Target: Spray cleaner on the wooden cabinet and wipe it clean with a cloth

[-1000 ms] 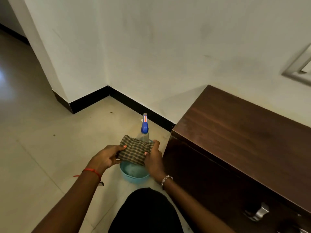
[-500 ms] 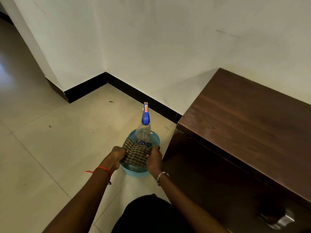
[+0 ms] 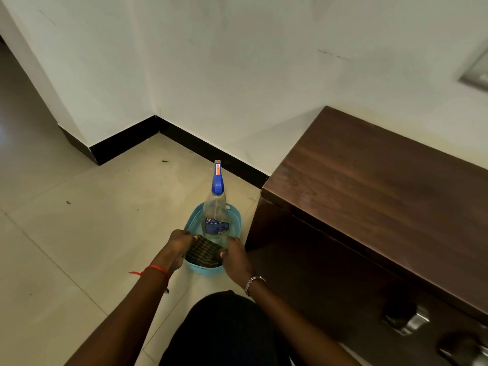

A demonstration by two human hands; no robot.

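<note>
A checked brown cloth lies folded in the near end of a light blue plastic basket on the tiled floor. My left hand grips the cloth's left edge and my right hand grips its right edge. A clear spray bottle with a blue trigger head stands upright in the same basket, just beyond the cloth. The dark wooden cabinet stands to the right of the basket, its top bare.
White walls with a black skirting board meet in a corner beyond the basket. Metal handles stick out of the cabinet front at lower right. My dark-clothed knee is at the bottom centre. Beige floor tiles stretch to the left.
Both hands have lowered the cloth from above the basket down into it, in front of the bottle. The bottle is more visible now. The view has shifted slightly.
</note>
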